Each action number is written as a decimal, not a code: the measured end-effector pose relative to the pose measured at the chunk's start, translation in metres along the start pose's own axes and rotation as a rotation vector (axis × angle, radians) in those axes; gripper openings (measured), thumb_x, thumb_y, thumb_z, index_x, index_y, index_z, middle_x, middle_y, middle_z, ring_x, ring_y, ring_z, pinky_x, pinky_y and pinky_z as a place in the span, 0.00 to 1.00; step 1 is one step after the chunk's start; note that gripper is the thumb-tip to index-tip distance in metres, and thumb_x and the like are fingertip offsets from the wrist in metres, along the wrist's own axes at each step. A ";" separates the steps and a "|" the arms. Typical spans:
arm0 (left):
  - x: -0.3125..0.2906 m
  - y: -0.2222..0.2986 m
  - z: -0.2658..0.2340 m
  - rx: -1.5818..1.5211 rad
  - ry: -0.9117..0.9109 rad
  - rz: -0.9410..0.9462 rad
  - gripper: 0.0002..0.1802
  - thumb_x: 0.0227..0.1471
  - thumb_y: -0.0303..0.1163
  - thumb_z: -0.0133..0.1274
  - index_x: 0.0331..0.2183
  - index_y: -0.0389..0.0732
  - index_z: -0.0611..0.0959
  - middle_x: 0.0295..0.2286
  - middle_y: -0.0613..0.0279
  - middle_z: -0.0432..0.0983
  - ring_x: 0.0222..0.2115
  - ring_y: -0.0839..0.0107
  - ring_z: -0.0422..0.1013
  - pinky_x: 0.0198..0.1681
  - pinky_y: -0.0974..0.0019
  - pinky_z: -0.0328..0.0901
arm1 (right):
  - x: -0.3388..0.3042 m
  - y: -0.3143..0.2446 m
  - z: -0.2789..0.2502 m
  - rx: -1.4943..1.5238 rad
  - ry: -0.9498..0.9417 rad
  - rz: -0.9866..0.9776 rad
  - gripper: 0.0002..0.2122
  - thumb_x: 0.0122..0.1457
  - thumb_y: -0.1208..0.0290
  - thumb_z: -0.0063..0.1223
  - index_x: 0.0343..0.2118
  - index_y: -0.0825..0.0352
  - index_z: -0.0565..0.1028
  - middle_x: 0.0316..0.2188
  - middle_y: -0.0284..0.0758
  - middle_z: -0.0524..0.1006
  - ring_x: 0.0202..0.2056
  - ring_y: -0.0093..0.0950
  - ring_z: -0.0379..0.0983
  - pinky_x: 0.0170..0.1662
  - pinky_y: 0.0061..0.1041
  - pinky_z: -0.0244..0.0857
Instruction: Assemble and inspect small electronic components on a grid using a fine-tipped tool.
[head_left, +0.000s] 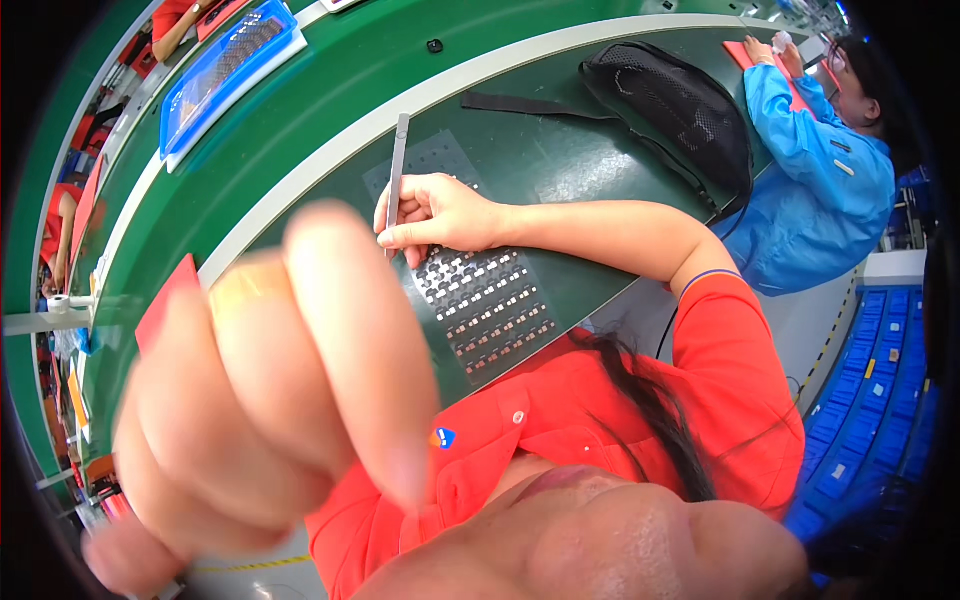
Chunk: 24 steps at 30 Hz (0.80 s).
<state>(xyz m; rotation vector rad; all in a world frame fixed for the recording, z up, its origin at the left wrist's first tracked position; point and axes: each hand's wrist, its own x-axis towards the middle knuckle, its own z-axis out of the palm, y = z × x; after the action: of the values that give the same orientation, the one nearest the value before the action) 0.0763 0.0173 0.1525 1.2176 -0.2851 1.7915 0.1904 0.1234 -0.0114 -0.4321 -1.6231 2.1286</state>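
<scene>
My right hand (440, 215) is closed in a pen-like grip on slim, flat metal tweezers (398, 160), which stand nearly upright. Under and beside it lies a clear sheet (490, 315) bearing rows of small black and silver parts. Another translucent sheet (432, 152) shows just beyond the fingers. My left hand (270, 390) is very close to the camera, large and blurred. Its fingers look bent, and a yellow band (252, 288) shows on one of them. The palm and what it might hold are hidden.
A black mesh bag (670, 110) with a strap lies on the green table at the far right. Beyond it sits a person in blue (820, 180). A blue tray (225, 75) holds parts at the far left. A red mat (168, 300) lies behind my left hand. Blue bins (860, 390) stand at right.
</scene>
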 end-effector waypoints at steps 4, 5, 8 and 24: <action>0.040 -0.007 -0.043 0.150 0.030 -0.244 0.24 0.47 0.44 0.51 0.06 0.54 0.63 0.08 0.78 0.55 0.17 0.82 0.52 0.35 0.73 0.51 | 0.003 0.002 0.005 0.042 -0.007 -0.046 0.07 0.56 0.77 0.55 0.35 0.69 0.69 0.31 0.37 0.75 0.30 0.23 0.76 0.29 0.19 0.72; 0.047 -0.023 -0.073 0.150 -0.010 -0.260 0.22 0.49 0.44 0.48 0.10 0.52 0.63 0.11 0.75 0.56 0.19 0.78 0.53 0.39 0.70 0.52 | -0.005 0.002 -0.002 0.036 0.040 -0.056 0.07 0.55 0.77 0.55 0.36 0.69 0.69 0.31 0.37 0.75 0.31 0.23 0.76 0.29 0.19 0.72; 0.060 -0.012 -0.141 0.729 0.044 -0.305 0.17 0.60 0.32 0.38 0.22 0.36 0.74 0.22 0.65 0.64 0.26 0.72 0.61 0.46 0.62 0.58 | 0.002 0.001 0.013 0.006 -0.004 -0.037 0.08 0.55 0.77 0.56 0.35 0.69 0.69 0.29 0.36 0.75 0.29 0.22 0.76 0.28 0.19 0.72; -0.001 -0.152 -0.254 1.789 -0.511 -0.378 0.16 0.48 0.27 0.48 0.40 0.34 0.79 0.41 0.45 0.73 0.44 0.51 0.68 0.50 0.58 0.62 | -0.004 -0.002 0.004 -0.192 -0.051 -0.100 0.07 0.54 0.75 0.57 0.33 0.68 0.71 0.23 0.29 0.75 0.23 0.14 0.72 0.25 0.13 0.64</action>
<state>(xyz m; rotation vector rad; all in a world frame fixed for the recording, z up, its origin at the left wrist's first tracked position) 0.0397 0.2591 -0.0150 2.6031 1.4933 1.0479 0.1917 0.1183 -0.0083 -0.3490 -1.8464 1.9340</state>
